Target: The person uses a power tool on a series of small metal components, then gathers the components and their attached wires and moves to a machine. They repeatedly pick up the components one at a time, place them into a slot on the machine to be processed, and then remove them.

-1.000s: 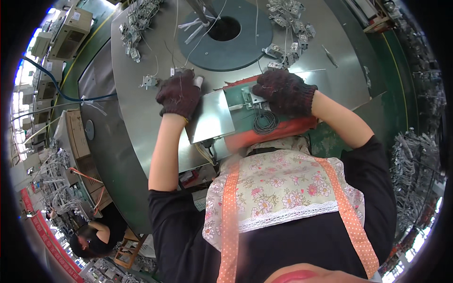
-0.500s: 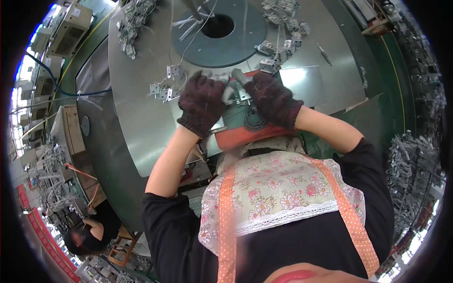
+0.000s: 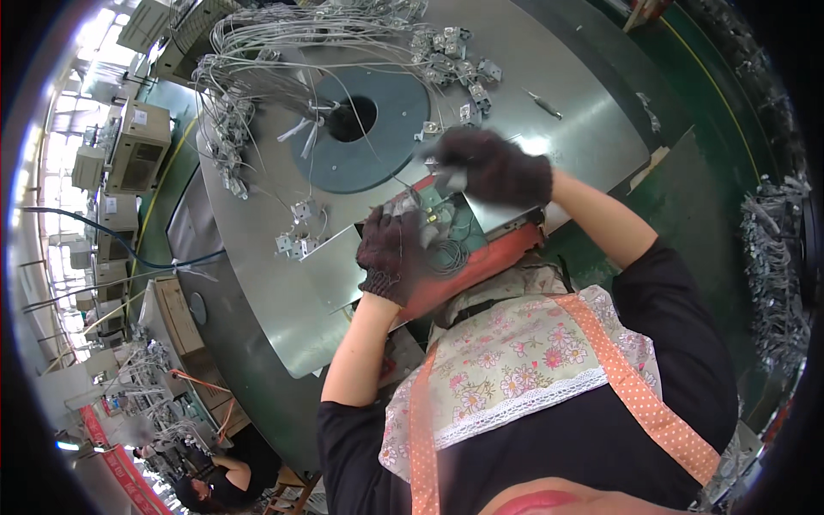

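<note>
Shifted away from the green mat [image 3: 468, 225] since the earlier frame, the right hand [image 3: 496, 167] blurs, its grip unreadable; the left hand [image 3: 390, 249] curls beside a metal fitting [image 3: 433, 217] on the mat, hold unclear. Handling that fitting seems the current step, probably next calling for steadying it.

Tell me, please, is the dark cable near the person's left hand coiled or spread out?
Coiled: the dark cable shows as several overlapping round loops, just to the right of the left hand.
</note>
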A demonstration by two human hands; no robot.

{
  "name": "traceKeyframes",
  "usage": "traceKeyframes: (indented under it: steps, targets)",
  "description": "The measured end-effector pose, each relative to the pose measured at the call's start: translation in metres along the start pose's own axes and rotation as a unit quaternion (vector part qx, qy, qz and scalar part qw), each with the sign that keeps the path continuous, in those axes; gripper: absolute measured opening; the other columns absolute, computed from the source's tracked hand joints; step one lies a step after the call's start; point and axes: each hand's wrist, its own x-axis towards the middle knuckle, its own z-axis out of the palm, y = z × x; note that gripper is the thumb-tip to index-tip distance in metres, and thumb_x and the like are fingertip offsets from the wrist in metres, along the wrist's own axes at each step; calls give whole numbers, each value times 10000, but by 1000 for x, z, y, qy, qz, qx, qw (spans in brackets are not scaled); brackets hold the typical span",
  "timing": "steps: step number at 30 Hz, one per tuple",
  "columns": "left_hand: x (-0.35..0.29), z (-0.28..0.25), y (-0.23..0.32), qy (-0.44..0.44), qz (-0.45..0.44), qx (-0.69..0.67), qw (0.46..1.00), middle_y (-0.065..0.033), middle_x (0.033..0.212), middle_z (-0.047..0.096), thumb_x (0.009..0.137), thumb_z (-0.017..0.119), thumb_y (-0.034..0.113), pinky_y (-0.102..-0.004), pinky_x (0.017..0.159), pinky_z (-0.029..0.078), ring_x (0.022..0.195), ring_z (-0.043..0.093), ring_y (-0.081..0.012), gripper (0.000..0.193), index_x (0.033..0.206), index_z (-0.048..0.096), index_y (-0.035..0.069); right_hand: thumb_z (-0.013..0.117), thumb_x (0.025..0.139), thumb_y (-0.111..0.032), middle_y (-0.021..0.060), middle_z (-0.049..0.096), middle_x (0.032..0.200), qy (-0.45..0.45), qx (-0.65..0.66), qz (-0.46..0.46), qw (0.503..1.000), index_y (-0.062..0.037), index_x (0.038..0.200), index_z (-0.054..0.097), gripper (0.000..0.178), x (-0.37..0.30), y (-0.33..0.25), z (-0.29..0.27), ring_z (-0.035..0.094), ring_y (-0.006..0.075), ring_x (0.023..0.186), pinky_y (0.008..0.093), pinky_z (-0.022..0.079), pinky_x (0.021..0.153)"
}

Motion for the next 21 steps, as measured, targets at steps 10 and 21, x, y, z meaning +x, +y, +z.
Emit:
traceKeyframes:
  steps: [10,21]
  targets:
    - [3,-5,6,-6,-3,-10,1000,-189,1215,695,861,718,365,-482,1091,456,1171,644,-364,575,1305,622,14,644,746,-105,290,639,1172,127,-262,225,930,-36,1216,577,480,7,122,-67,618,482,1099,490,506,956]
    - [2,-7,5,3,5,-10,1000,-209,1199,699,882,722,310,-499,1041,483,1135,643,-433,528,1311,619,20,776,814,-268,191,695,1160,-66,-144,222,962,-107,1331,597,570,-9,78,-103,669,331,1090,438,525,943]
